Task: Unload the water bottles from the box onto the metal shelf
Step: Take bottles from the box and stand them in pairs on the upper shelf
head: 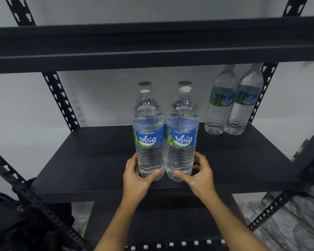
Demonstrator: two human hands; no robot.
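Where hands grip: left hand [134, 178] curls round left bottle [150, 142]; right hand [200, 175] round right bottle [180, 142]
Risk: bases near front edge of metal shelf [80, 169]; uneven release could topple them

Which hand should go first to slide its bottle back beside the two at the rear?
Probably the right. The right hand holds the right bottle, nearer the rear pair standing back right on the shelf. The left hand holds the left bottle, which would have to go around it.
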